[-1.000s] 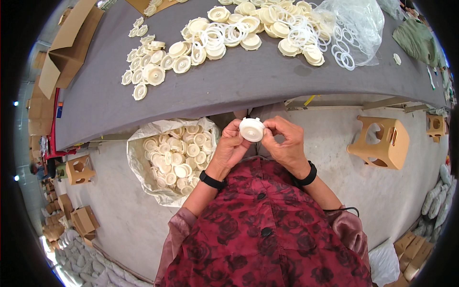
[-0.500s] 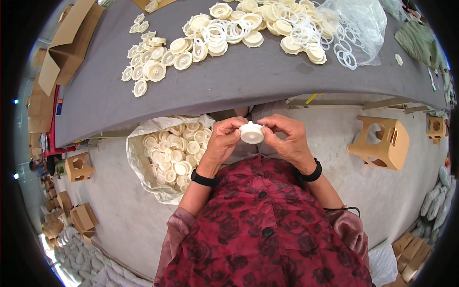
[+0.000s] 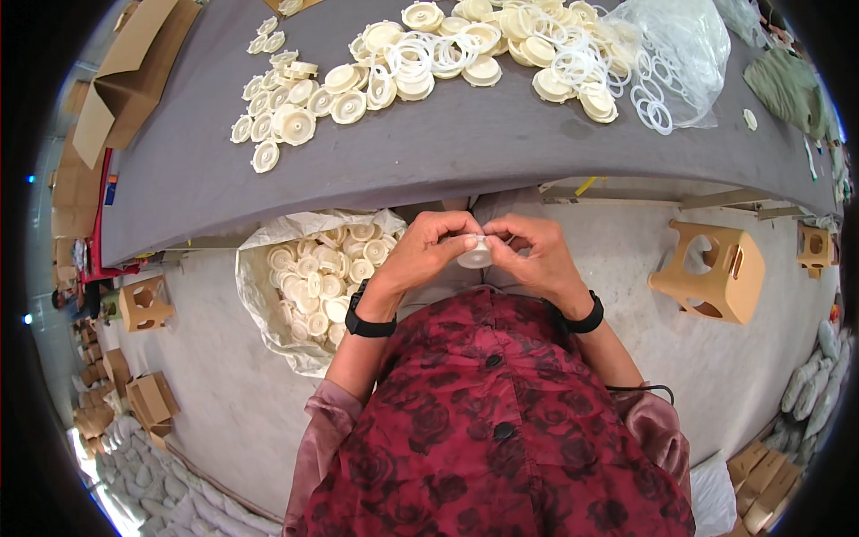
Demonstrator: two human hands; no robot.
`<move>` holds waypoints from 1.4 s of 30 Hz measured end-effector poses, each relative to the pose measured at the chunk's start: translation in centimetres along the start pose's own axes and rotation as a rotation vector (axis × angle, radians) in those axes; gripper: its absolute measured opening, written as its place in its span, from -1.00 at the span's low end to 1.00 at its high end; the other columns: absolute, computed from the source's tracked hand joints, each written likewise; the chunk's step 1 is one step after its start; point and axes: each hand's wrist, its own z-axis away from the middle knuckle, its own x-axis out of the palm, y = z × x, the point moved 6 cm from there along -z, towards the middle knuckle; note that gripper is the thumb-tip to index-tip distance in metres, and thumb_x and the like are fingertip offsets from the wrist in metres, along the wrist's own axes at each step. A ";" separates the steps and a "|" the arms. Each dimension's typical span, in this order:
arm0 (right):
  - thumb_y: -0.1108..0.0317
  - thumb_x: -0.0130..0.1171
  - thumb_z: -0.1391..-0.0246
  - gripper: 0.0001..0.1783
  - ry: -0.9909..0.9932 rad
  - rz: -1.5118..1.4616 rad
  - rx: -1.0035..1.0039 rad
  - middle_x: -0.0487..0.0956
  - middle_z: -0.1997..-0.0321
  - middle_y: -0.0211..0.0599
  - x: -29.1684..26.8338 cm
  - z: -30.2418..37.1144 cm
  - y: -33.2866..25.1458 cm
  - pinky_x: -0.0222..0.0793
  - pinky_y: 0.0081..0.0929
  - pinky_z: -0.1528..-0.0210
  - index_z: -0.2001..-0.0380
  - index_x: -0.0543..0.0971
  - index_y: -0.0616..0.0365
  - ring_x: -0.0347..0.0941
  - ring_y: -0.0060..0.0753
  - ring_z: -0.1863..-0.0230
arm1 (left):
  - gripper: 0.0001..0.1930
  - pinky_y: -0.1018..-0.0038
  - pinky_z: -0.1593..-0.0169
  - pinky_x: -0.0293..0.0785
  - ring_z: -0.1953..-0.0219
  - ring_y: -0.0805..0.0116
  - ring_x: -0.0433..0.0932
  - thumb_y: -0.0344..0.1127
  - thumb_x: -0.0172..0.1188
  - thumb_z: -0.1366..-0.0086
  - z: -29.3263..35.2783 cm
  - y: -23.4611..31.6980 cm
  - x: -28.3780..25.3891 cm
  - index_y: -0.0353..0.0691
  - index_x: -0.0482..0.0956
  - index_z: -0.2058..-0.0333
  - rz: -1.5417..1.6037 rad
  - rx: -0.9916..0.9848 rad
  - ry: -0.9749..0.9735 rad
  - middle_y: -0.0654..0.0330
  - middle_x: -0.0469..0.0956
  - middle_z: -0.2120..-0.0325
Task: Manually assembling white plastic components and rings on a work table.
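Over my lap, below the table's front edge, a round off-white plastic cap (image 3: 475,258) is gripped between both hands. My left hand (image 3: 436,249) closes on its left side, thumb and fingertips meeting at the upper rim. From the other side my right hand (image 3: 531,253) pinches the cap with thumb and forefinger. The fingers cover much of its upper part. On the table lie a heap of similar cream caps (image 3: 348,106) and loose translucent sealing rings (image 3: 411,54). Left of my hands, a white sack (image 3: 253,298) on the floor holds many more caps.
A grey-covered table (image 3: 429,148) spans the far side. A clear plastic bag (image 3: 689,54) with rings lies at its right, beside a green cloth (image 3: 781,85). Tan plastic stools stand right (image 3: 709,268) and left (image 3: 146,302). An open cardboard box (image 3: 134,80) is at far left.
My left hand has shifted right over the cap, its fingers now covering more of the upper rim. The cap has moved slightly right and is less visible. The view has shifted a little.
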 end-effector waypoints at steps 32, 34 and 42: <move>0.43 0.10 -0.23 -0.65 0.065 -0.352 -0.044 0.53 0.24 -0.32 -0.9 0.6 -0.7 0.38 -0.48 0.08 -0.07 0.51 0.27 0.46 -0.46 0.17 | -0.84 0.67 0.22 0.45 0.34 0.62 0.55 -0.55 0.16 -0.21 0.9 -0.1 0.7 -0.37 0.59 0.21 0.193 0.151 0.181 0.27 0.62 0.35; 0.40 0.14 -0.24 -0.62 0.111 -0.500 -0.055 0.55 0.19 -0.31 -0.7 1.2 0.5 0.41 -0.46 0.00 -0.10 0.48 0.28 0.49 -0.44 0.10 | -0.84 0.65 0.21 0.48 0.33 0.60 0.56 -0.55 0.16 -0.22 0.9 0.2 1.0 -0.37 0.59 0.20 0.273 0.203 0.220 0.26 0.63 0.33; 0.38 0.22 -0.18 -0.65 0.069 -0.285 -0.013 0.59 0.16 -0.22 -1.1 2.0 0.5 0.48 -0.44 0.15 0.00 0.52 0.32 0.53 -0.41 0.21 | -0.80 0.56 0.11 0.53 0.24 0.53 0.58 -0.60 0.20 -0.17 1.3 0.5 0.8 -0.41 0.60 0.20 0.054 0.315 0.193 0.18 0.64 0.28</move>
